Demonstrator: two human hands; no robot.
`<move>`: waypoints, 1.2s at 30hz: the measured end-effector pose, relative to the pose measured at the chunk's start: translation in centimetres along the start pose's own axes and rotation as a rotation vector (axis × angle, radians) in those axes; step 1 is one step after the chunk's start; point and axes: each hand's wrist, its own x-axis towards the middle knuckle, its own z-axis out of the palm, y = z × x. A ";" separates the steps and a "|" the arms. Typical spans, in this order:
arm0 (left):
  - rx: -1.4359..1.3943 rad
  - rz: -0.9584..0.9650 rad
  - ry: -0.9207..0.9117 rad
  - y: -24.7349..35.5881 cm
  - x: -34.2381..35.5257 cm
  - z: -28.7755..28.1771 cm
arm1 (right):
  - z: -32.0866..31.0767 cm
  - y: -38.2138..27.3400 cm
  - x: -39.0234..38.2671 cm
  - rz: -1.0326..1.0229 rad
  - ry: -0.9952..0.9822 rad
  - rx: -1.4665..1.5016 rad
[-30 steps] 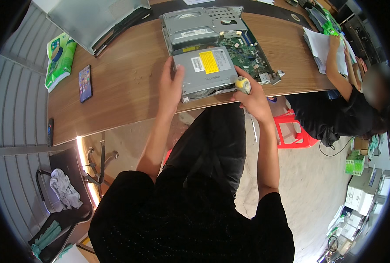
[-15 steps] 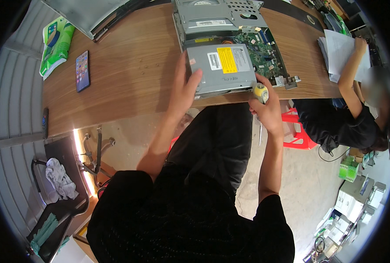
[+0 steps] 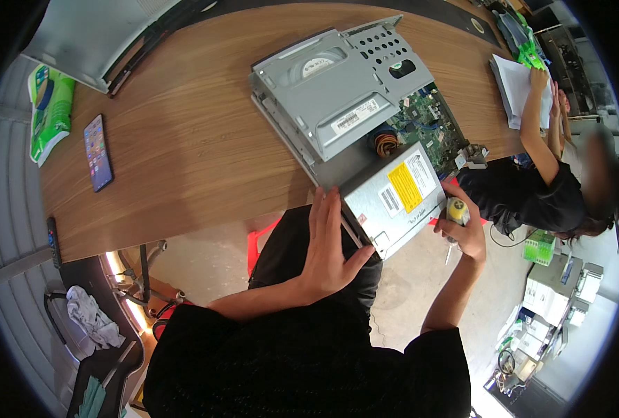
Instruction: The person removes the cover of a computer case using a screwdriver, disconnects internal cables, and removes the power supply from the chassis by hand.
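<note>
A silver optical drive (image 3: 376, 217) with yellow and white labels is between my hands, tilted at the table's front edge beside the open computer case (image 3: 365, 59). My left hand (image 3: 325, 258) grips its left side, fingers extended along the edge and thumb at the near corner. On the opposite side, my right hand (image 3: 472, 233) holds the drive's right edge and also a screwdriver (image 3: 457, 209) with a yellow-topped handle, its shaft pointing down. Inside the case show a green circuit board (image 3: 421, 118) and a bundle of coloured cables (image 3: 386, 143).
A phone (image 3: 98, 153) and a green packet (image 3: 52, 111) lie on the wooden table (image 3: 184, 160) at left, near a remote control (image 3: 53, 240). A large metal panel (image 3: 93, 42) stands far left. At right a co-worker (image 3: 546, 188) sits beside papers (image 3: 522, 90).
The optical drive has moved toward me and right, off the case, and turned anticlockwise. My left hand has shifted to its near left corner. The case now sits turned, and my view has shifted.
</note>
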 end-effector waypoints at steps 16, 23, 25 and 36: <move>0.026 0.123 -0.024 -3.0 -2.0 3.1 | 2.6 -7.1 3.5 0.166 -0.096 -0.665; -0.003 0.186 0.005 -3.3 -2.0 3.9 | 2.2 -5.9 3.1 0.104 -0.057 -0.562; -0.002 0.176 -0.004 -3.2 -1.8 3.5 | 2.4 -6.5 3.1 0.118 -0.059 -0.572; -0.200 0.112 0.022 -3.3 -0.4 2.9 | 2.4 -8.1 4.9 -0.101 -0.130 -0.936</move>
